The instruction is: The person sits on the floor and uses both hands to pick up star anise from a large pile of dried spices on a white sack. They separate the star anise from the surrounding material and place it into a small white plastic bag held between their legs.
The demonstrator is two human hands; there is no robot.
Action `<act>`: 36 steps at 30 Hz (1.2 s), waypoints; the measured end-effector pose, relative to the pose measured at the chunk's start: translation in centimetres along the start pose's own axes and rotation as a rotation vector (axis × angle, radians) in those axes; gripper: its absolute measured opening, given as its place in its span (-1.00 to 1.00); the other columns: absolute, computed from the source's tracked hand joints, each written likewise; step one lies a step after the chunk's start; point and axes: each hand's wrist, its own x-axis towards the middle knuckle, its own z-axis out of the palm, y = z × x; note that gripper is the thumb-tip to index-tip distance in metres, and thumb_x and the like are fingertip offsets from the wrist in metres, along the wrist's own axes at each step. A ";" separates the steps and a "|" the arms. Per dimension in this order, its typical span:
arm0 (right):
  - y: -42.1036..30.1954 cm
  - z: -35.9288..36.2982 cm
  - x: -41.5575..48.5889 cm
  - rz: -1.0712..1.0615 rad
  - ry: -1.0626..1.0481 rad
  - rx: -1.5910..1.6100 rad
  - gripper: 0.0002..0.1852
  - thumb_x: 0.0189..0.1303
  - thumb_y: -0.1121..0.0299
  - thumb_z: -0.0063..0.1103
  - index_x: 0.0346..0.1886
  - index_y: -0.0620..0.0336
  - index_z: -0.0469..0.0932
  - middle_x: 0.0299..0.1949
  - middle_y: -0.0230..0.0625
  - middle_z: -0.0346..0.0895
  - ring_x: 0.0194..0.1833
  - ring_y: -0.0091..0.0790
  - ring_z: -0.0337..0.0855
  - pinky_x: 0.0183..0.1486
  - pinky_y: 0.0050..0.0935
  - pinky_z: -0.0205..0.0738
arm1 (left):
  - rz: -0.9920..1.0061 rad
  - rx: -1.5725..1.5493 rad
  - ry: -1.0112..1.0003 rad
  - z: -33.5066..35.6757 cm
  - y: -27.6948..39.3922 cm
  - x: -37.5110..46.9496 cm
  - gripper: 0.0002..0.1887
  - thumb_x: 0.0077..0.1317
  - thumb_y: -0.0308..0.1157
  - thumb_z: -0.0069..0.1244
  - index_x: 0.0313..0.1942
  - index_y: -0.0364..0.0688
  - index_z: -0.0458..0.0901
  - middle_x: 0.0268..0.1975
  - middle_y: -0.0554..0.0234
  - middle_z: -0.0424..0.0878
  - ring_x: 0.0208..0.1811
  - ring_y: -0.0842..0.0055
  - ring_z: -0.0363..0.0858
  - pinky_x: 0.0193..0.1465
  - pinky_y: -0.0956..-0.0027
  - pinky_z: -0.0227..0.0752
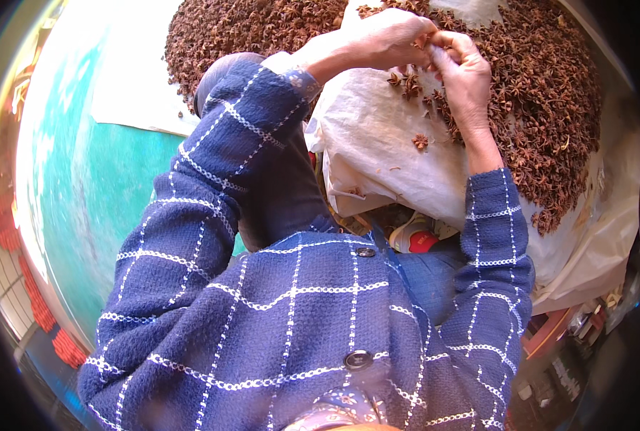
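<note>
My left hand (387,40) and my right hand (464,73) meet at the fingertips above a whitish cloth sheet (373,134). Their fingers are bent and pinched together, and whatever lies between them is too hidden to make out. Under and to the right of my right hand spreads a big heap of dried star anise (546,108). A second star anise heap (255,29) lies beyond my left forearm. Just below the hands sits a small star anise cluster (407,84), and a single star anise (420,142) rests nearer to me on the sheet.
At left is a turquoise surface (131,167) partly covered by a white sheet (137,70). My bent knee (225,81) rises beside the left heap. A shoe (412,234) shows below the sheet's near edge. Red-orange bundles (68,347) lie at lower left.
</note>
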 end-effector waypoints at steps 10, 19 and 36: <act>-2.3 -4.7 0.1 0.247 -0.502 1.171 -0.87 0.35 0.44 0.28 -0.14 0.31 0.65 -0.34 -0.22 0.70 -0.38 -0.40 0.73 -0.35 -0.60 0.61 | -0.208 0.511 0.379 -3.0 1.6 1.3 -0.85 0.32 -0.42 -0.03 -0.28 -0.30 0.64 -0.43 -0.15 0.66 -0.28 0.00 0.71 -0.24 0.05 0.57; -0.2 -5.7 -7.8 -0.013 -0.066 -0.796 -0.62 0.21 0.41 0.33 0.12 -0.13 0.64 -0.04 -0.36 0.64 -0.23 -0.19 0.76 -0.20 -0.26 0.66 | 0.117 0.477 -0.380 4.9 5.3 -4.6 -0.61 0.20 -0.24 0.27 0.05 0.00 0.64 -0.03 0.11 0.61 -0.06 0.14 0.72 -0.03 0.09 0.61; -0.4 -2.5 -1.3 0.142 0.105 0.148 -0.91 0.26 0.46 0.39 -0.20 0.20 0.75 -0.39 -0.41 0.75 -0.35 -0.60 0.69 -0.28 -0.56 0.62 | 0.155 0.287 0.145 3.0 2.4 0.7 -0.76 0.24 -0.30 0.20 -0.25 -0.30 0.65 -0.41 -0.13 0.70 -0.34 0.06 0.75 -0.24 0.10 0.61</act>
